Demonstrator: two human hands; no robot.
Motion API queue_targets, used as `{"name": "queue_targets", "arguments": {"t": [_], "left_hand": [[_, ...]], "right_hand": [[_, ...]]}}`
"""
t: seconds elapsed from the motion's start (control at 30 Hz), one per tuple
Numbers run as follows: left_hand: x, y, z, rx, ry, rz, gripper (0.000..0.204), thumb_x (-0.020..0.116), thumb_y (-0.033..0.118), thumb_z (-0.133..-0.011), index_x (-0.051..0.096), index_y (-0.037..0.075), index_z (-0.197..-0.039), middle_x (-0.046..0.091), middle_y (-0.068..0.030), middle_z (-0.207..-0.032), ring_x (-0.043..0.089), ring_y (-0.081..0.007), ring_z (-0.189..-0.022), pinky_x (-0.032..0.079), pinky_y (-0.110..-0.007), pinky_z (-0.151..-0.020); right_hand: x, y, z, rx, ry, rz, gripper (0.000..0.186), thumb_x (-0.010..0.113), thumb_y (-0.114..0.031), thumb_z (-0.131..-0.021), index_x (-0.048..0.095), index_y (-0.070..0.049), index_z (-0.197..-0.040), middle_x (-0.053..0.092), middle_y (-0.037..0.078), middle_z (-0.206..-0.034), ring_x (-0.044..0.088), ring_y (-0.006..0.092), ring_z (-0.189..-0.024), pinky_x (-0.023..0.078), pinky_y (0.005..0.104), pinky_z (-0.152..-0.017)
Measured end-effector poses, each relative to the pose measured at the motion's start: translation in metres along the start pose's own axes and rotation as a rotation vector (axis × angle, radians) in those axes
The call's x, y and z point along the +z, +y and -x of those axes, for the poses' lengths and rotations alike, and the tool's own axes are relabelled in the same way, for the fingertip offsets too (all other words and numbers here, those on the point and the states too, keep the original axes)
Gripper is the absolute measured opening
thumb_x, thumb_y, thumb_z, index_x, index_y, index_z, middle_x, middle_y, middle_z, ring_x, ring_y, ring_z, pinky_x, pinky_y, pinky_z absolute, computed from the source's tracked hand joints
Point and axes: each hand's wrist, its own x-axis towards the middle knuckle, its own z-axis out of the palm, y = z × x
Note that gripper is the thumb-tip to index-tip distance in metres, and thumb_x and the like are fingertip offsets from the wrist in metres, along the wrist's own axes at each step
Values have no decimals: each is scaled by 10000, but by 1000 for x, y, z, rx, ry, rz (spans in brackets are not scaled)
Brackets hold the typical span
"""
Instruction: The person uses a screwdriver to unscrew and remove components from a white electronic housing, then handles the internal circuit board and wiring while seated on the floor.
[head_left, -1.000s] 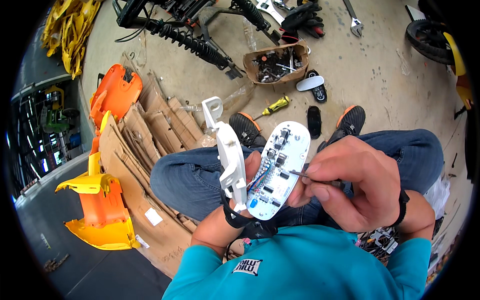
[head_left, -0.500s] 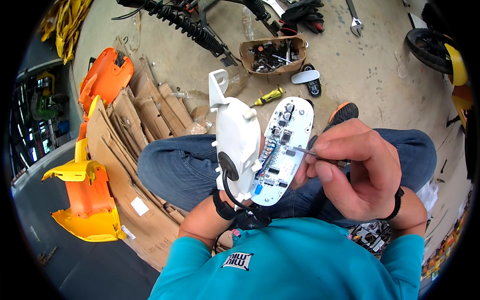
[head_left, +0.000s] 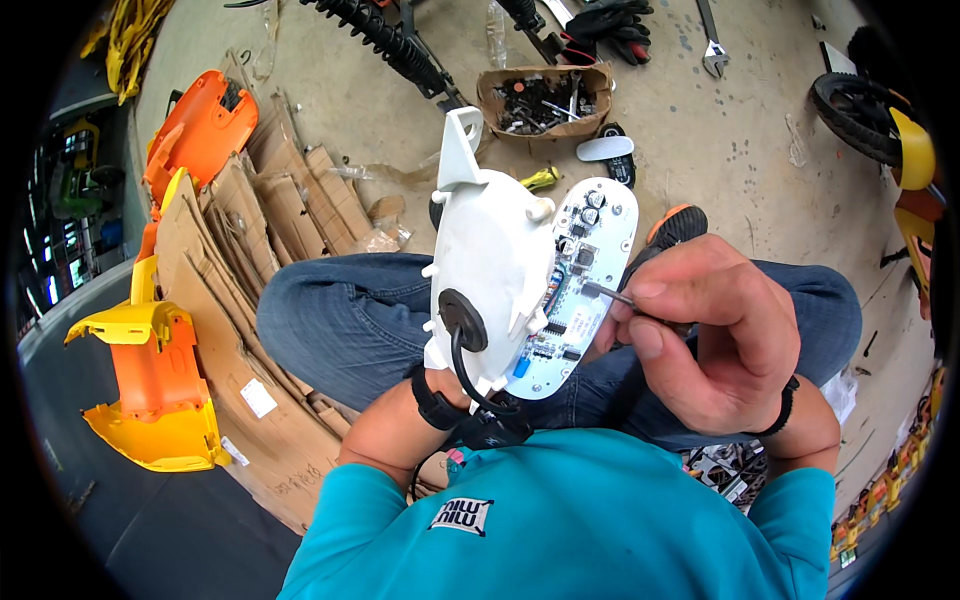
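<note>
A white plastic housing [head_left: 485,240] with a black grommet and cable [head_left: 462,370] stands tilted over my lap. Beside it, an oblong white circuit board [head_left: 576,336] shows chips, capacitors and coloured wires. My left hand [head_left: 602,340] holds both from behind, mostly hidden, its fingertips showing at the board's right edge. My right hand [head_left: 716,340] is closed on a thin dark metal tool [head_left: 610,293], thumb and index finger pinching it. The tool's tip meets the middle of the board, near a dark chip.
Cardboard sheets [head_left: 220,350], orange panels [head_left: 200,120] and yellow-orange panels [head_left: 150,440] lie left. Ahead are a box of hardware [head_left: 545,125], a screwdriver [head_left: 543,177], gloves [head_left: 610,30], a wrench [head_left: 712,50] and a black frame with shocks [head_left: 380,50]. A wheel [head_left: 850,115] sits right.
The housing has turned from edge-on to show more of its back and grommet, covering more of the board's wiring. Housing and board appear higher in view. The tool stays at the board.
</note>
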Motion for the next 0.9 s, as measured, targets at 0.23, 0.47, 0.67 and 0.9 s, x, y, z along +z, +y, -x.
{"name": "queue_targets", "arguments": {"t": [0.23, 0.47, 0.67, 0.9], "left_hand": [[-1, 1, -1, 7, 27, -60, 397, 552, 97, -900, 462, -30, -1265, 613, -173, -1134, 627, -209, -996, 528, -302, -859], [-10, 1, 3, -5, 38, -385, 442, 574, 184, -896, 467, 78, -1311, 582, -78, -1224, 554, -170, -1121, 428, -313, -983], [-10, 4, 3, -14, 33, -287, 443, 635, 217, -857, 515, 110, -1270, 600, -45, -1192, 555, -170, -1107, 424, -311, -973], [-12, 1, 3, -28, 97, -425, 446, 630, 220, -860, 510, 109, -1275, 593, -48, -1201, 550, -172, -1114, 420, -312, -978]], "right_hand": [[-6, 4, -1, -67, -108, 31, 204, 619, 93, -777, 555, 69, -969, 607, 182, -890, 644, 204, -701, 533, 281, -579], [-9, 5, -2, -100, -168, 71, 210, 593, 102, -801, 532, 77, -1000, 589, 199, -920, 646, 193, -707, 542, 285, -597], [-8, 4, -1, -87, -168, 54, 199, 588, 111, -797, 535, 75, -986, 585, 196, -921, 657, 200, -702, 544, 287, -602], [-8, 4, -1, -95, -165, 61, 201, 581, 113, -802, 528, 78, -992, 585, 203, -914, 660, 203, -697, 543, 284, -600]]}}
